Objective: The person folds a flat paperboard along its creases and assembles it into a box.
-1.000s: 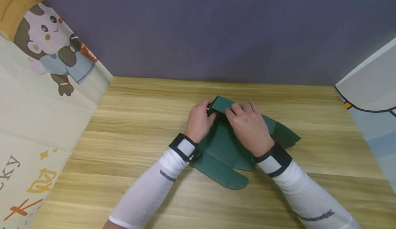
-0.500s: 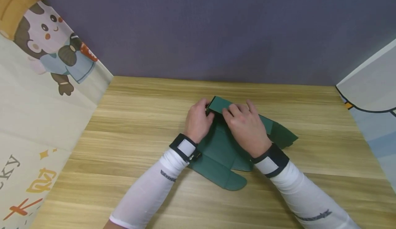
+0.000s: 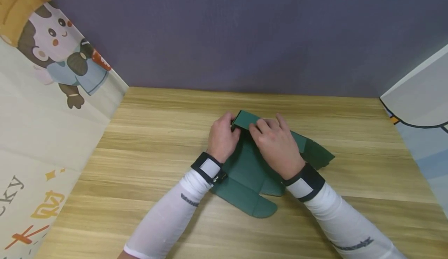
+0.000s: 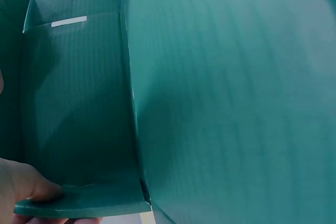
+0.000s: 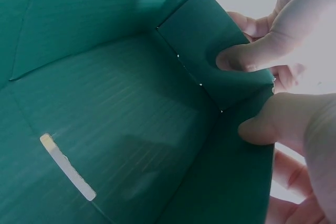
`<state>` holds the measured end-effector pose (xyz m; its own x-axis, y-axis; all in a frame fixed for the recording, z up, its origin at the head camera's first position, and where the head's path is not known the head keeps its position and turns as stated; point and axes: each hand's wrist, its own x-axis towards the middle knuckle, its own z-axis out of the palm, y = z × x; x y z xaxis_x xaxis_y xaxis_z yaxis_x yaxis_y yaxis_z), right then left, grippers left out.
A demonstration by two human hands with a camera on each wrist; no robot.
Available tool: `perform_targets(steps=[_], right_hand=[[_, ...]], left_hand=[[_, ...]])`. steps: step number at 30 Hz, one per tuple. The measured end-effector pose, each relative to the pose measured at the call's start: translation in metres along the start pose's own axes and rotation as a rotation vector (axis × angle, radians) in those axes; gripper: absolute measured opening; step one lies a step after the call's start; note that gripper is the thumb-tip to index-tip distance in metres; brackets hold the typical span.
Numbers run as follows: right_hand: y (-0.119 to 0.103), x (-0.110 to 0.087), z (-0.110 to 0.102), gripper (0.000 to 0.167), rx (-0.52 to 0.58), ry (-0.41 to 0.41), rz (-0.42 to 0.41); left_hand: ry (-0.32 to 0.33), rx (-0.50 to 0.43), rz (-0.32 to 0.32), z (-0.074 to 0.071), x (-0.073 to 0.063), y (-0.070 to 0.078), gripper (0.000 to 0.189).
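Observation:
A partly folded green cardboard box [image 3: 246, 161] stands on the table, some walls raised around its bottom panel. At its far left corner my left hand [image 3: 222, 138] pinches the short end wall [image 4: 94, 200], thumb on the inner face and fingers outside. My right hand [image 3: 276, 146] grips the adjoining long side wall [image 5: 210, 166], its thumb inside and fingers over the outer face. A rounded flap [image 3: 262, 206] lies spread toward me, and a darker flap [image 3: 318, 154] sticks out at the right end. A pale slot [image 5: 68, 166] cuts through the bottom fold.
The wood-grain table [image 3: 147, 134] extends around the box. A dark blue-grey panel [image 3: 245, 37] rises behind it. Printed cloths stand at the left [image 3: 31, 134] and right [image 3: 420, 91] sides.
The box has shifted slightly left and toward me, with my right hand moving along with it. My left hand has drifted a little left. Both hands keep their hold.

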<state>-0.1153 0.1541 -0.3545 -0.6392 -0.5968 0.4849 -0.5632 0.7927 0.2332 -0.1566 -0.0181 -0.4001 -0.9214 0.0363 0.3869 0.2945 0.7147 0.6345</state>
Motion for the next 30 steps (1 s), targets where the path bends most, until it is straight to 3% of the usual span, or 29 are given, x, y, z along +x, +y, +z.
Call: perform_targets(steps=[13,22,26,30], right_hand=[[0.001,0.002,-0.004,0.029,0.029,0.014,-0.012],[0.013,0.000,-0.023,0.035,0.155,0.211,-0.001],[0.022,-0.007,-0.031,0.031,0.252,0.197,0.113],[0.030,-0.017,-0.032,0.036,0.424,0.049,0.387]], left_hand=[[0.047,-0.024,-0.042,-0.008,-0.001,-0.002,0.014],[0.129,-0.072,-0.124,-0.028,0.009,-0.014,0.023],[0.178,-0.082,-0.186,-0.040,0.013,-0.023,0.025],[0.204,-0.107,-0.238,-0.051,0.015,-0.029,0.025]])
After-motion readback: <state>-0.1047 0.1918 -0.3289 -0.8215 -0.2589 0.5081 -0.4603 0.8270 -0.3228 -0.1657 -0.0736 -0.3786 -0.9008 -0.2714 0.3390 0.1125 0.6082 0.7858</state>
